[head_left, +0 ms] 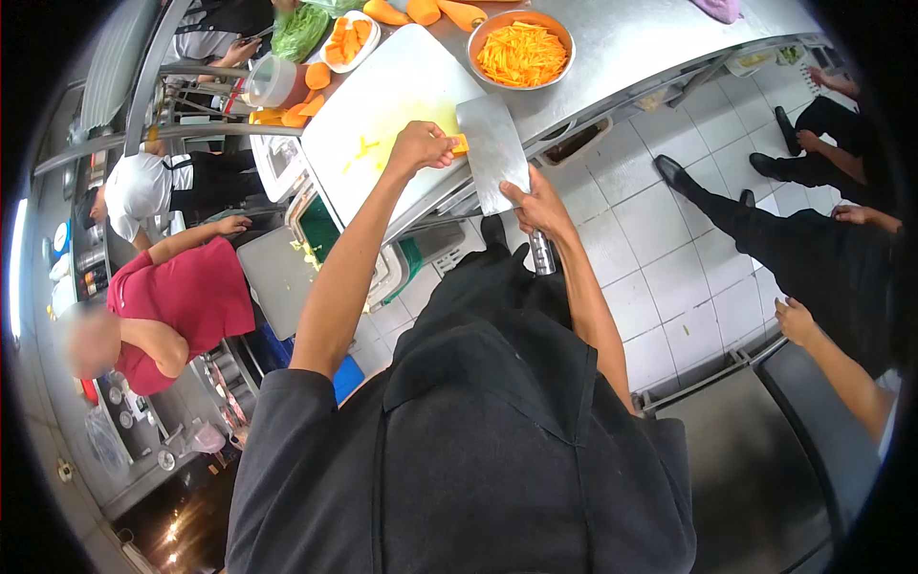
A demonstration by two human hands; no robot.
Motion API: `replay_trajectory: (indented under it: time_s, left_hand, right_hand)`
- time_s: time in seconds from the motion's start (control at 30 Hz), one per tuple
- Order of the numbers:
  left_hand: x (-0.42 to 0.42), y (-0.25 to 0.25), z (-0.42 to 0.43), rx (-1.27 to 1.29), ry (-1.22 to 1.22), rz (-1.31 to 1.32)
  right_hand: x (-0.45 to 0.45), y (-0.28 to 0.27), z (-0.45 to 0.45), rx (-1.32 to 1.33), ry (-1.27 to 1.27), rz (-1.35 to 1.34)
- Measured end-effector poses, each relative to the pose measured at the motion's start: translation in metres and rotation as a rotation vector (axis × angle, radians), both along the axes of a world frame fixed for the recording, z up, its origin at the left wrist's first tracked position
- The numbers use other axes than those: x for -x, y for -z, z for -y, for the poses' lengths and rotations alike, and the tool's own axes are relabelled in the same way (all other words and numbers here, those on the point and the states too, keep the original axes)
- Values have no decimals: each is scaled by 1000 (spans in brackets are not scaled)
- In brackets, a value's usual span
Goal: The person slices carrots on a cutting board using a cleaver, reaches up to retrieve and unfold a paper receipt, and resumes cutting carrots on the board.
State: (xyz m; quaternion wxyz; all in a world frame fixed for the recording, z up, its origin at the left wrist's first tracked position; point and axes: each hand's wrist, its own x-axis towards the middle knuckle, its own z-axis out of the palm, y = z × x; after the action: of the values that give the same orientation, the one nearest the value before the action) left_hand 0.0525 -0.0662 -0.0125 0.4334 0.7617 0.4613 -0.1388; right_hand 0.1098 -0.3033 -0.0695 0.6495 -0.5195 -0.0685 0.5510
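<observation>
My right hand (pixel 541 205) grips a cleaver (pixel 490 143) low on its broad blade, and the metal handle sticks out below the fingers. The blade lies over the near right edge of a white cutting board (pixel 411 72). My left hand (pixel 421 147) is closed, its fingertips pinching a small orange carrot piece (pixel 460 145) close to the blade's left side. A few carrot scraps (pixel 363 148) lie on the board left of that hand. Beyond the board, a metal bowl (pixel 547 85) holds shredded carrot (pixel 519 55).
Whole peeled carrots (pixel 423 11), a white dish (pixel 371 41) of carrot pieces and carrot chunks (pixel 295 115) surround the board. A leafy green vegetable (pixel 298 33) lies far left. A person in a red shirt (pixel 186 297) is at left; people in black (pixel 813 239) are at right.
</observation>
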Motion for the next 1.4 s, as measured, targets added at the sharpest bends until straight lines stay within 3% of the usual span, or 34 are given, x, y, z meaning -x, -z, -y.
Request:
replay_trajectory:
  time_s: [0.57,0.73,0.9,1.0,1.4]
  left_hand:
    - [2,0,6,-42,-54,39]
    - [10,6,3,6,-84,128]
    - [12,5,8,-77,-99,141]
    - [11,6,6,-214,17,76]
    - [9,8,7,-171,-54,94]
  right_hand:
    - [2,11,-8,-93,38,-117]
    - [6,6,5,-72,74,-86]
    - [5,0,0,-5,49,140]
    - [3,-1,-1,-14,41,78]
    - [3,-3,-10,1,-11,126]
